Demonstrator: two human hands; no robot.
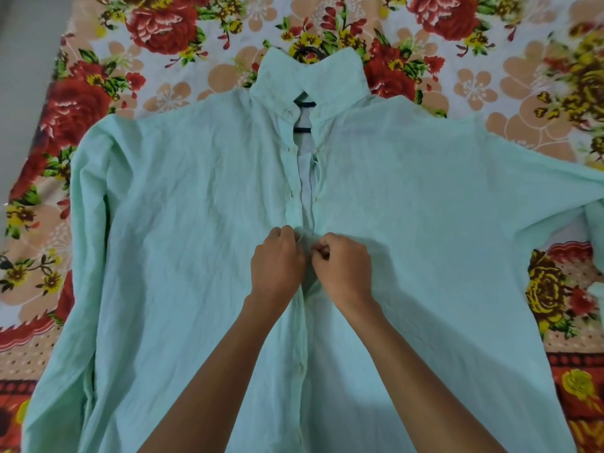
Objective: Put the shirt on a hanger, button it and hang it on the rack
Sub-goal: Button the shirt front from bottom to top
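Note:
A mint-green shirt (183, 243) lies flat and face up, collar at the top, sleeves spread to both sides. A dark hanger (303, 129) sits inside it; its bars show in the open neck and its hook pokes out above the collar. My left hand (277, 261) pinches the left placket edge at mid-chest. My right hand (343, 266) pinches the right placket edge right beside it, fingers curled tight. Below my hands the front is closed with a button (301, 365) showing. Above them the placket gapes open. No rack is in view.
The shirt rests on a bed sheet (170, 34) printed with red, orange and yellow flowers. A grey floor strip (23, 60) runs along the upper left. The right sleeve runs off the right edge of the view.

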